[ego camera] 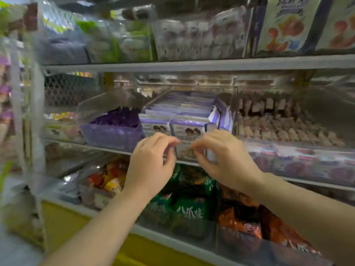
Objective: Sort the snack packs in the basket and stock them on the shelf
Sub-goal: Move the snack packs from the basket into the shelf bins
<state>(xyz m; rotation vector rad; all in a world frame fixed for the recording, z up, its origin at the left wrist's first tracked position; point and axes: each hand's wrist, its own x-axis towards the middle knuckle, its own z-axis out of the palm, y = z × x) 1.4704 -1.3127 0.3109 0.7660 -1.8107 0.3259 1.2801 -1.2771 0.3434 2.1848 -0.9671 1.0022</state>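
At the left of the middle shelf we see a translucent purple plastic bin [113, 135] of dark purple packets. Just right of it our left hand [151, 160] is raised with its fingers curled, at the front of the clear plastic bin [185, 150] where the pale lilac snack packs [178, 114] stand in rows. Our right hand [224, 160] mirrors it, the fingertips nearly meeting; blur keeps us from telling whether either hand pinches anything. Further right lie brown-and-white wrapped snacks [278, 121].
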